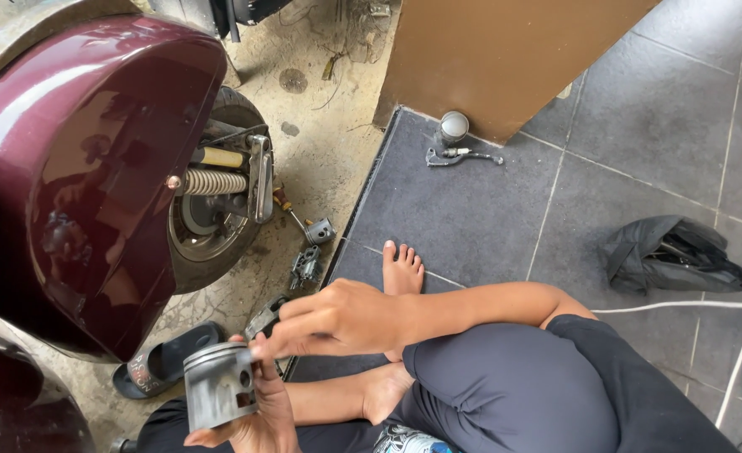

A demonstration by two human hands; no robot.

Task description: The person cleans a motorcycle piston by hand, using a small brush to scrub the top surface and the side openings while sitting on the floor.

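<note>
My left hand (257, 419) holds a grey metal piston (218, 386) from below and behind, low in the view over my lap. The piston stands roughly upright, with ring grooves near its top and a pin hole in its side. My right hand (337, 319) reaches across from the right. Its fingertips are pinched together on the piston's upper right edge, and I cannot make out anything small between them. I sit on the floor in dark trousers, with my bare feet (402, 268) showing.
A maroon scooter body (85, 168) fills the left, with its rear wheel and spring shock (216, 182). A screwdriver (291, 210), metal parts (306, 266) and a dark sandal (165, 359) lie on the concrete. A round mirror and lever (455, 143), a black bag (673, 256) and a white cable (681, 307) lie on the grey tiles.
</note>
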